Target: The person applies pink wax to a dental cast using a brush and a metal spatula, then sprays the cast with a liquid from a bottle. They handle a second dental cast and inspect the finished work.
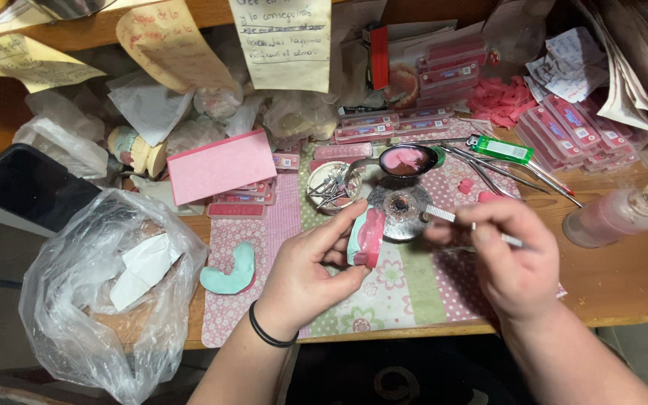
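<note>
My left hand [305,270] holds a teal plaster cast with pink wax on it [367,237], pinched between thumb and fingers above the patterned mat. My right hand [508,255] grips a thin metal wax tool [451,217], its tip pointing left toward the cast. A round metal burner [399,206] sits just behind both hands. A second teal horseshoe cast [230,274] lies on the mat left of my left hand. A black band circles my left wrist.
A large clear plastic bag [106,292] fills the left. A metal ladle of pink wax [405,160], a tin of small tools [331,187], a pink box [221,166], stacked pink wax packs [564,127], a green lighter [500,148] and a pink-liquid bottle [613,217] surround the mat [414,289].
</note>
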